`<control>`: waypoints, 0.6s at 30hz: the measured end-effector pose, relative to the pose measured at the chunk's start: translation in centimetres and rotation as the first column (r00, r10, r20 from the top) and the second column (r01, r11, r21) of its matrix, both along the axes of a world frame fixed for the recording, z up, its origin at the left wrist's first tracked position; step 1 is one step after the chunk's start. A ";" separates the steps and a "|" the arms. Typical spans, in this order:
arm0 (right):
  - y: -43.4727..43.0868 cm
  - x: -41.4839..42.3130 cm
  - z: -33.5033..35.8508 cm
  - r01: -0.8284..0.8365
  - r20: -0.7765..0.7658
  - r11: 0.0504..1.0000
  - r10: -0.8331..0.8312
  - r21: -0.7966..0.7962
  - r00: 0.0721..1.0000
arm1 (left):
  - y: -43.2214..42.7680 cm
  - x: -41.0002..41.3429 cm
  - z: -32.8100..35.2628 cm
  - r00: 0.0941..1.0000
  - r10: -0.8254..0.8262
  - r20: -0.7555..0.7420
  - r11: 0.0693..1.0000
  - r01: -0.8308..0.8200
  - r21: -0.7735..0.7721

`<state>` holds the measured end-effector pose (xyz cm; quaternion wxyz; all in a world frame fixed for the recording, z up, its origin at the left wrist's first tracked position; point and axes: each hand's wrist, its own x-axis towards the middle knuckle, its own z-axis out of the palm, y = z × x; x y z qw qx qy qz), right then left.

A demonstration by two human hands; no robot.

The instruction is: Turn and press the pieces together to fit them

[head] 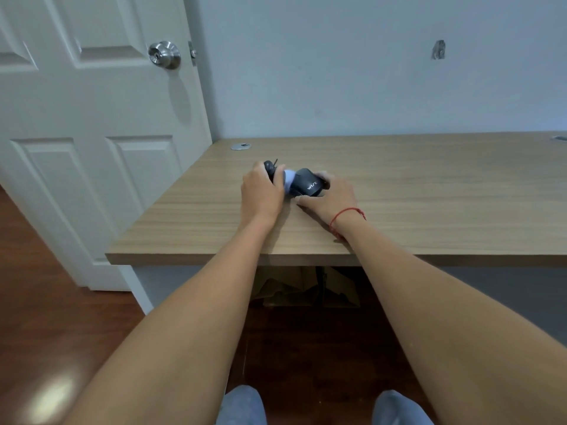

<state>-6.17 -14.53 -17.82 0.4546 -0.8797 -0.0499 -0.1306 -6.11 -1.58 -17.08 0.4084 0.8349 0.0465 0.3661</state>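
Note:
A small black and white device [302,183] with white lettering on its dark body lies on the wooden desk [399,191]. My left hand [262,193] grips its left end, where a round black part [270,167] and a thin black stub stick out above my fingers. My right hand [329,196] holds the dark right end, thumb stretched along the desk below it and fingers curled behind it. A red string bracelet [346,214] circles my right wrist. Both forearms reach over the desk's front edge.
A white panelled door [92,118] with a steel knob [164,54] stands left of the desk. A round cable grommet [241,146] sits at the desk's back left, another at the far right [559,138]. Cardboard [306,286] lies under the desk on the dark wood floor.

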 end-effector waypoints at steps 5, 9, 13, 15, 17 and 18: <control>-0.3 -0.3 0.4 -0.052 0.052 0.999 0.052 -0.014 0.997 | -0.2 -0.3 0.3 0.997 -0.035 0.075 0.995 0.042 -0.088; -0.6 -0.7 0.6 -0.100 0.074 0.994 0.097 0.037 0.992 | -0.8 -0.9 0.6 0.986 -0.124 0.112 0.988 0.133 -0.080; -0.5 -0.8 0.8 -0.141 0.095 0.989 0.138 0.032 0.986 | 0.1 -0.1 0.1 0.999 0.024 0.044 0.998 -0.021 -0.061; -0.5 -0.7 0.7 -0.148 0.111 0.988 0.143 0.033 0.983 | 0.1 0.0 0.1 0.999 0.046 0.029 0.998 -0.044 -0.054; -0.5 -0.6 0.5 -0.144 0.113 0.988 0.138 0.050 0.984 | -0.1 -0.2 0.2 0.998 0.001 0.068 0.999 0.002 -0.046; -0.5 -0.5 0.5 -0.145 0.107 0.986 0.136 0.077 0.985 | -0.2 -0.4 0.3 0.995 -0.035 0.094 0.998 0.039 -0.041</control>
